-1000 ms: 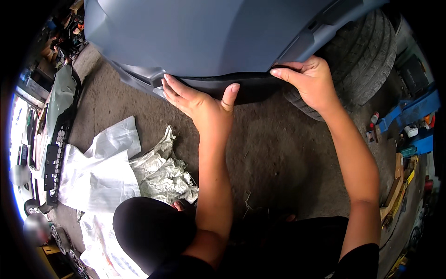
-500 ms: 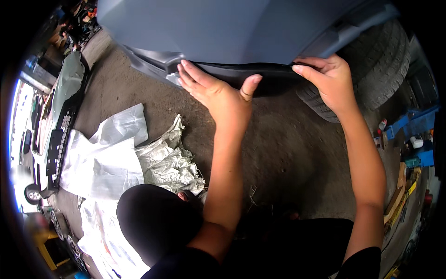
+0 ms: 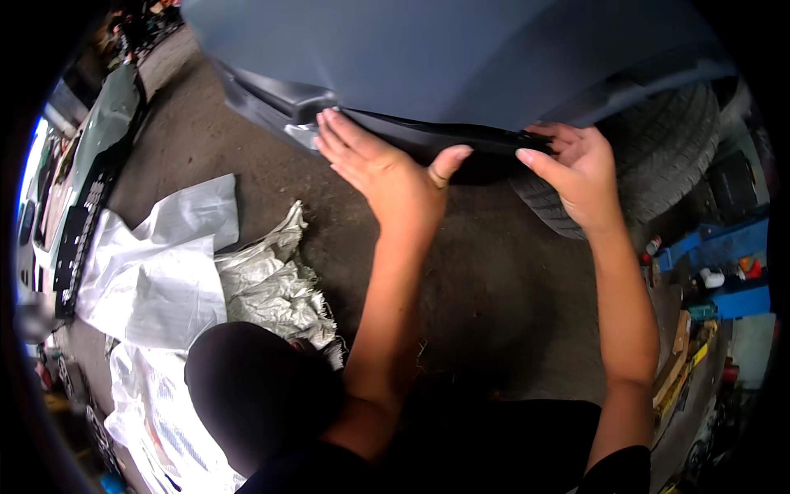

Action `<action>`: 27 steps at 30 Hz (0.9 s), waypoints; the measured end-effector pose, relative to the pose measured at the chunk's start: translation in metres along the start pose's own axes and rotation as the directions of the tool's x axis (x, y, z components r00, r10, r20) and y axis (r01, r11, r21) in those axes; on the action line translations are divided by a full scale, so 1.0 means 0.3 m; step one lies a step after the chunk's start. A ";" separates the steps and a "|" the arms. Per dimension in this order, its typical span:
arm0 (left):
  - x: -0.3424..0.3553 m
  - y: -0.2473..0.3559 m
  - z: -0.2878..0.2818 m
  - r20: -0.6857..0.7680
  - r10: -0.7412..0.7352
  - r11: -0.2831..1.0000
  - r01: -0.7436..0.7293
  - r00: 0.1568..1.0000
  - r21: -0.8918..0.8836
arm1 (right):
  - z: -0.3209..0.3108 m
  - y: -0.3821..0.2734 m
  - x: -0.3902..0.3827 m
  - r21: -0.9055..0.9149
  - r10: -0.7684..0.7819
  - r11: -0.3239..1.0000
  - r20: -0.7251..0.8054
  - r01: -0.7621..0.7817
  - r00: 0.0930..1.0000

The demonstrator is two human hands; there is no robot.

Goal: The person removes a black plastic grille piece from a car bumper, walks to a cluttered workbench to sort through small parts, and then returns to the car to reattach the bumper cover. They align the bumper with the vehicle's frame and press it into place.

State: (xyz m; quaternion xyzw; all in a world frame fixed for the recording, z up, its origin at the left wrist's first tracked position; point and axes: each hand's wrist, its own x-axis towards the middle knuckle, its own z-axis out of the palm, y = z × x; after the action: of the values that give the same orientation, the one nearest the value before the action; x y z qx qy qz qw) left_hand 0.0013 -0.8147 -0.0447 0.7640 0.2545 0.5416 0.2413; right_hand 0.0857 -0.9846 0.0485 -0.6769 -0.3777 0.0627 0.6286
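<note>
White sacks (image 3: 164, 280) lie crumpled on the concrete floor (image 3: 494, 280) at the person's left. Farther out, the left hand (image 3: 378, 169) presses flat, fingers together and thumb spread, against the black trim (image 3: 461, 136) running under the grey panel (image 3: 461, 58). The right hand (image 3: 576, 173) pinches the trim's right end, just before the tyre (image 3: 658, 156).

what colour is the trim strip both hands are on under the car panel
Black: the trim strip under the grey-blue car panel, best seen in the head view.
</note>
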 end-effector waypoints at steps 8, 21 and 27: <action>0.003 0.008 -0.006 0.030 -0.012 0.995 0.015 0.999 -0.103 | -0.044 -0.001 0.027 -0.029 0.072 0.997 0.087 -0.070 0.994; 0.005 -0.004 -0.001 0.002 0.016 0.996 -0.016 1.000 -0.085 | -0.031 0.024 0.034 0.063 -0.019 0.998 0.027 0.018 0.999; 0.002 -0.001 0.004 0.001 0.026 0.996 -0.026 1.000 -0.082 | -0.043 0.027 0.031 0.045 -0.015 0.999 0.045 0.013 0.999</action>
State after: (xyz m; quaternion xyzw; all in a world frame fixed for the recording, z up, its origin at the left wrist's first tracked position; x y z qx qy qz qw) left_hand 0.0026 -0.8141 -0.0449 0.7572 0.2217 0.5539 0.2659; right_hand 0.1031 -0.9888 0.0474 -0.6586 -0.3950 0.0818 0.6353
